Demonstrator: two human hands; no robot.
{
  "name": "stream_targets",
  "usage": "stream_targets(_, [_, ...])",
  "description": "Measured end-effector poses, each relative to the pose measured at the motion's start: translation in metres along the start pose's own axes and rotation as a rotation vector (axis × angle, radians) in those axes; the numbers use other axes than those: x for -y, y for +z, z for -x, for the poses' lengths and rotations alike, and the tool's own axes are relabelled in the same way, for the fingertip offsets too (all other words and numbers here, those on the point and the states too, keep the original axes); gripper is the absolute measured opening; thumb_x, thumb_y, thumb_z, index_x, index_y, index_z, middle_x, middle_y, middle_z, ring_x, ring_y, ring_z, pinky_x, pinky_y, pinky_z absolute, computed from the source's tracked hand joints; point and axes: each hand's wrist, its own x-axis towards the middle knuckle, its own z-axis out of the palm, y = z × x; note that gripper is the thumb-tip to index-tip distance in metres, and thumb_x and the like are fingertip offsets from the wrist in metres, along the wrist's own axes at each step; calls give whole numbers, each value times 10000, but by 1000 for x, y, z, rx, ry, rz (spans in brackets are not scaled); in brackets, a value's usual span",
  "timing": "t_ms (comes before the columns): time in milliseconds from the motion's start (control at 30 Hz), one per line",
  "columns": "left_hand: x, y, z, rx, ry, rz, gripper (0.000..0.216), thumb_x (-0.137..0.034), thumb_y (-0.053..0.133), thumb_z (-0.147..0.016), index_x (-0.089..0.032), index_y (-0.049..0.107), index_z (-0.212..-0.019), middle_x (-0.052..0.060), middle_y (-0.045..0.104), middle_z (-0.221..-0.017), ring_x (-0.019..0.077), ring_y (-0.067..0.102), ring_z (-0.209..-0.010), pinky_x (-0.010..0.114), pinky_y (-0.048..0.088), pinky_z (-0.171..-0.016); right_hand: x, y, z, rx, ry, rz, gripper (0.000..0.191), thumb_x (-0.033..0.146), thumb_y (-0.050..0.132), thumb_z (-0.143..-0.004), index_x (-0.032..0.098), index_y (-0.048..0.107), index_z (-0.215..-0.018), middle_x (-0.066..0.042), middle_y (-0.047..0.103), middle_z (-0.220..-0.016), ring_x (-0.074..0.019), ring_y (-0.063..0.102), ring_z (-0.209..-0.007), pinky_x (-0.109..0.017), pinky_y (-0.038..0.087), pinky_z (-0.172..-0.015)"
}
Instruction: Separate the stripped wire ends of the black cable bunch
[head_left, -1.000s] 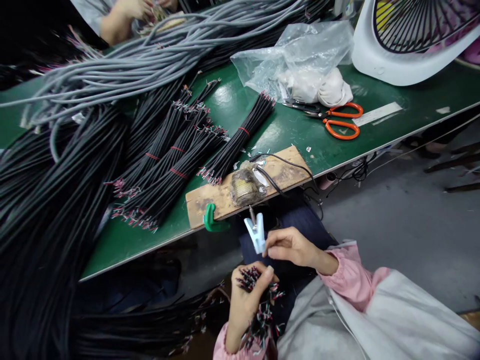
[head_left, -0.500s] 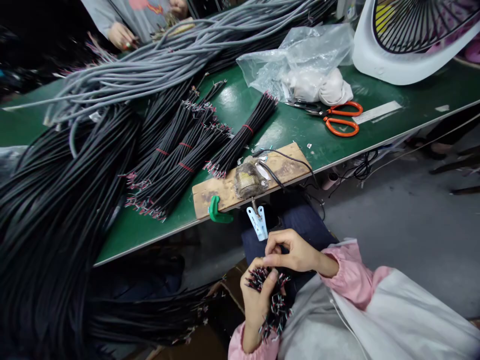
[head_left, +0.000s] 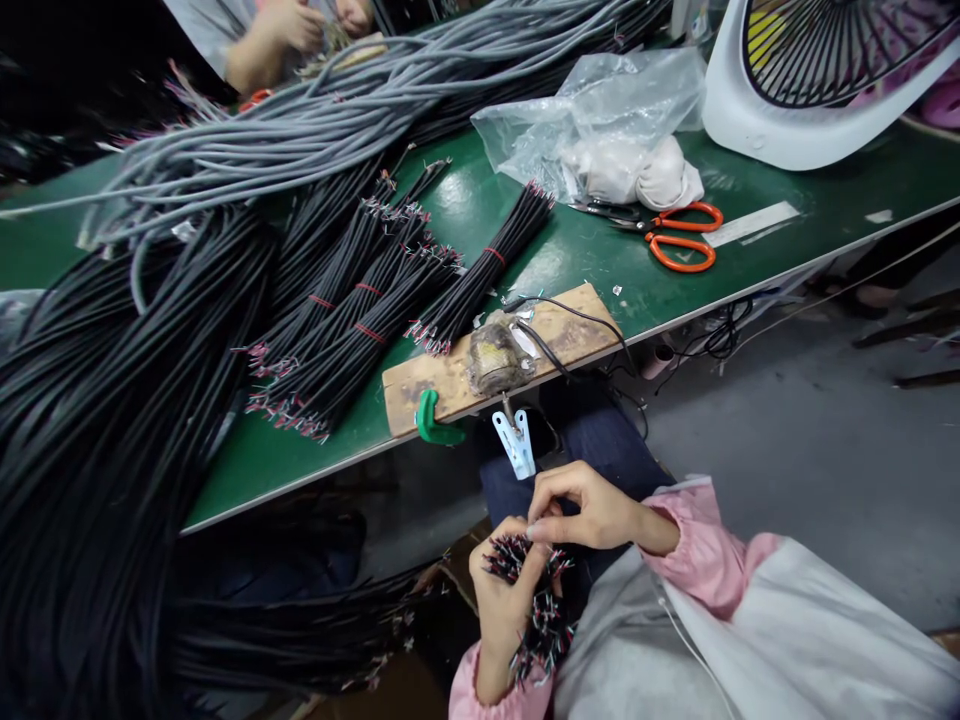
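My left hand [head_left: 504, 598] is wrapped round a bundle of black cables [head_left: 536, 600] with red, green and white stripped ends, held low in front of my lap. My right hand [head_left: 589, 510] is pinched at the top of that bundle, fingertips on the wire ends. Just above my hands a light blue clip [head_left: 515, 444] hangs from a taped-up tool [head_left: 495, 362] fixed on a wooden board [head_left: 450, 385], which a green clamp [head_left: 433, 425] holds to the green table [head_left: 810, 190].
Tied black cable bundles [head_left: 352, 310] lie left of the board, with long black cables [head_left: 105, 420] and grey cables [head_left: 315, 120] beyond. Orange scissors [head_left: 675, 235], a plastic bag [head_left: 600, 120] and a white fan [head_left: 817, 80] stand right. Another person's hands [head_left: 292, 25] work at the far edge.
My right hand came down from the blue clip to the wire ends in my left hand. My left hand and its bundle shifted slightly. The other person's hands moved.
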Motion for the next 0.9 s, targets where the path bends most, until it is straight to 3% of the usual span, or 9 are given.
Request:
stream_targets(333, [3,-6,-8,49,126,-196,314,-314,701,-744,-172,489,-560,-44,449,-501,98,425,-459,213,355,-458,2,6,0,-103,-80,41,340,361,652,-830,131,575,-592,25,464,-572,-78,378,-518,-227,292,-493])
stream_targets(433, [1,-5,-9,54,106,-191,298,-311,718,-723,-166,514,-561,-27,470,-541,117,455,-516,223,388,-502,-2,12,0,-132,-11,1,376,408,673,-807,135,549,-578,30,459,-578,-66,361,-492,-217,264,-455])
stream_targets(600, [-1,-3,-9,5,67,-139,300,-277,734,-717,-164,511,-550,-44,457,-540,91,453,-454,206,386,-438,-10,16,-3,-358,145,-135,395,468,699,-755,141,537,-604,36,467,-563,-68,368,-494,-203,273,-443])
stream_targets(767, [0,-5,-14,-34,26,-61,320,-285,771,-672,-162,509,-537,-58,478,-504,76,453,-365,195,386,-357,-5,3,-5,-170,63,-36,260,358,694,-766,119,640,-679,-4,553,-645,-91,449,-567,-225,353,-523])
stream_targets(900, [-2,-4,-14,9,-31,15,243,-287,770,-682,-160,568,-634,-58,539,-497,91,493,-333,205,407,-351,1,1,-2,-192,-46,97,212,268,627,-825,125,619,-668,-12,539,-667,-103,456,-591,-239,364,-549])
